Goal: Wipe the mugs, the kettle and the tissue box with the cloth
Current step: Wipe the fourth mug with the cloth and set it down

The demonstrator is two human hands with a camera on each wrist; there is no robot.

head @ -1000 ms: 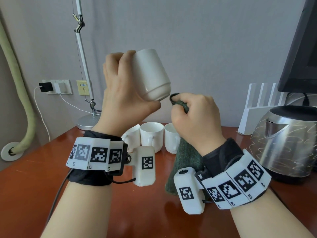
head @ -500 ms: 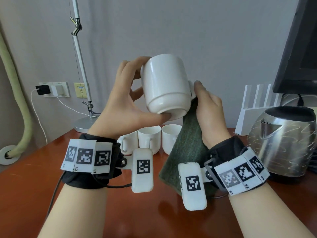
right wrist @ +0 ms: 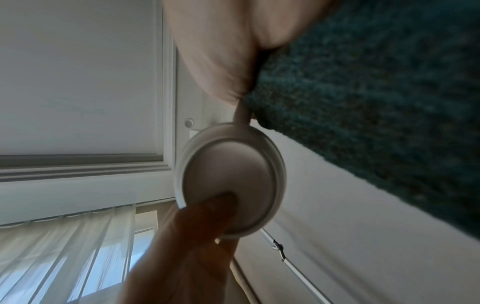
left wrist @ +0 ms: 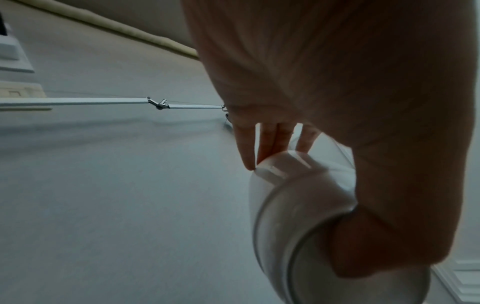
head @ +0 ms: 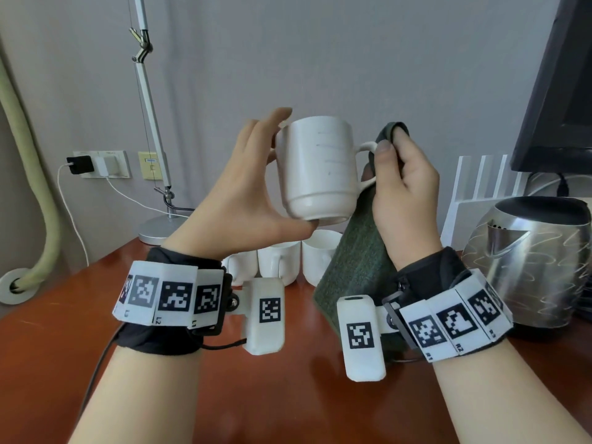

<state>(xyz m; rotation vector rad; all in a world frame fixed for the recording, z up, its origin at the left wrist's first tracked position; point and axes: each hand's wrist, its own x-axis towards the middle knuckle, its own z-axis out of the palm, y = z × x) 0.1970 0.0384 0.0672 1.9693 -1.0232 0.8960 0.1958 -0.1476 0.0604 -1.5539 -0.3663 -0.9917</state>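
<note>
- Two hands work above the table: the left hand carries a white mug upright in the air, thumb under its base and fingers spread at the far side near the rim
- The right hand pinches the green cloth around the mug's handle, its fingers curled over the folded top while the rest hangs down toward the table
- Three more mugs stand in a row behind the wrists, and the steel kettle sits to the right; the tissue box is not in view
- Judged from this, the step is wiping the handle: the cloth should slide along the whole loop, inside and out, with light pressure
- The thumb-and-fingers hold looks loose, so any push from the cloth is best met by the left fingers at the far side
- Turning the mug slowly would bring its unwiped wall to the cloth
</note>
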